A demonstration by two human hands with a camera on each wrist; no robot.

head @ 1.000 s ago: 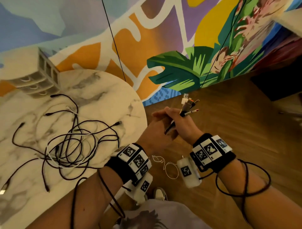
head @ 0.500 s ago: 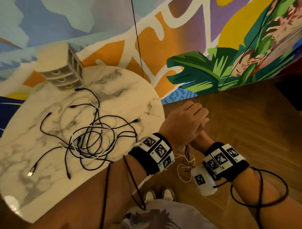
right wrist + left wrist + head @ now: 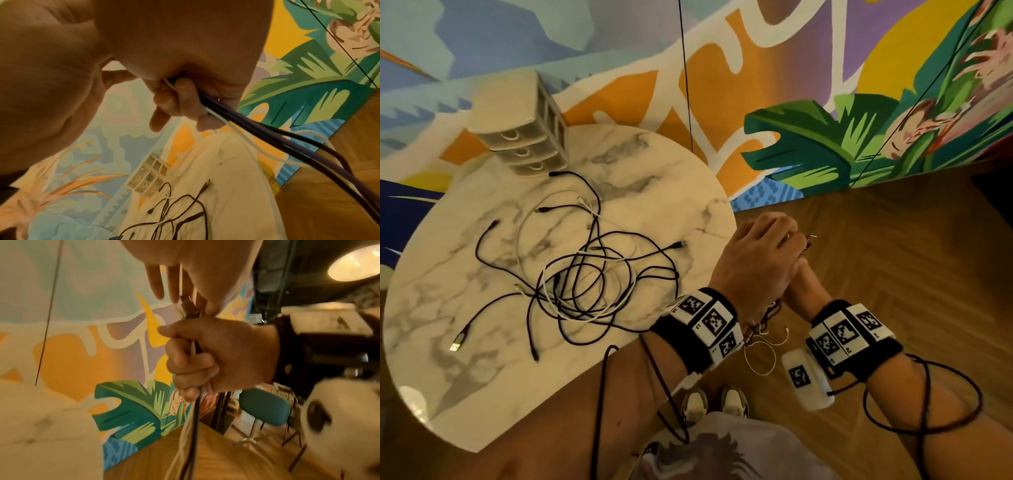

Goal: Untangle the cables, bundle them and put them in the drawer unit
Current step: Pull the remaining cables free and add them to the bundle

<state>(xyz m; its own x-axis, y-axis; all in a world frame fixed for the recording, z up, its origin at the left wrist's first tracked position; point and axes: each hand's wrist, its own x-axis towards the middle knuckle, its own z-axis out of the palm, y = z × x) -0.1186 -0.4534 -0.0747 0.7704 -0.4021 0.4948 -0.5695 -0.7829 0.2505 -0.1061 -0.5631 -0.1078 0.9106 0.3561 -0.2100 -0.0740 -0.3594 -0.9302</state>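
Observation:
A tangle of black and white cables (image 3: 585, 274) lies on the round marble table (image 3: 654, 164). The small white drawer unit (image 3: 527, 137) stands at the table's far edge, drawers shut; it also shows as drawer unit (image 3: 152, 178). Right of the table, my right hand (image 3: 801, 284) is fisted around a bunch of black, purple and white cables (image 3: 246, 129), which hang below it as loops (image 3: 760, 335). My left hand (image 3: 774, 240) lies over the right hand, fingers and thumb around the plug ends (image 3: 188, 306) sticking out of the fist (image 3: 205, 356).
Both hands are over wooden floor (image 3: 876, 257), beside the table's right rim. A painted mural wall (image 3: 825, 102) runs behind. A teal chair (image 3: 265, 407) stands further right. My shoes (image 3: 715, 404) show below. Dark device leads loop around both forearms.
My left hand has come over the right fist and now covers the plug ends that stuck out a second ago. The view has swung so the table shows more fully.

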